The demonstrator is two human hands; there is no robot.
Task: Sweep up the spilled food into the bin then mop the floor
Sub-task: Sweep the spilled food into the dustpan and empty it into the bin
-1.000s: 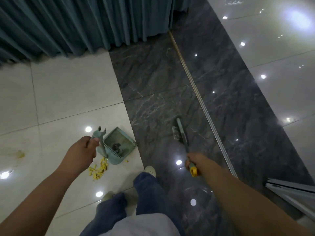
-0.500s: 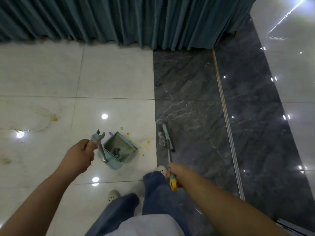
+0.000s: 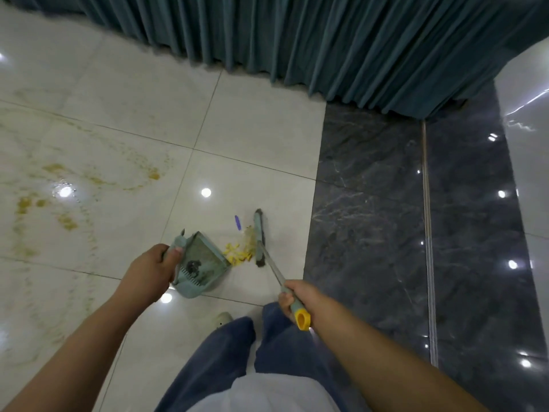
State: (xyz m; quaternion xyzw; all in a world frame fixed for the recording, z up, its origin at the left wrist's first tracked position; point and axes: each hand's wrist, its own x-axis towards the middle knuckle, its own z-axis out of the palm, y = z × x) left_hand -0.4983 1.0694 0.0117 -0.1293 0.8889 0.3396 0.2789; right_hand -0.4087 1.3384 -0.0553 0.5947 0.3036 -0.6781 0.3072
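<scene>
A pale green dustpan (image 3: 202, 263) rests on the white tile, and my left hand (image 3: 148, 270) grips its handle. Dark dirt lies inside the pan. My right hand (image 3: 297, 298) grips the broom handle just above its yellow end cap (image 3: 302, 319). The broom head (image 3: 259, 237) stands on the floor right of the dustpan. Between them lies a small pile of yellow food pieces (image 3: 237, 254), touching the bristles and close to the pan's lip. A small purple piece (image 3: 237, 223) lies just beyond the pile.
Yellow-brown smears (image 3: 59, 197) spread over the white tiles at the left. A teal curtain (image 3: 326, 49) hangs along the far side. Dark marble floor (image 3: 365, 233) with a metal strip (image 3: 427, 233) runs at the right. My legs and one shoe (image 3: 224, 318) are below.
The view has swung left. The broom head has moved off the dark marble onto the white tile, beside the dustpan, and the yellow food pile now lies between them.
</scene>
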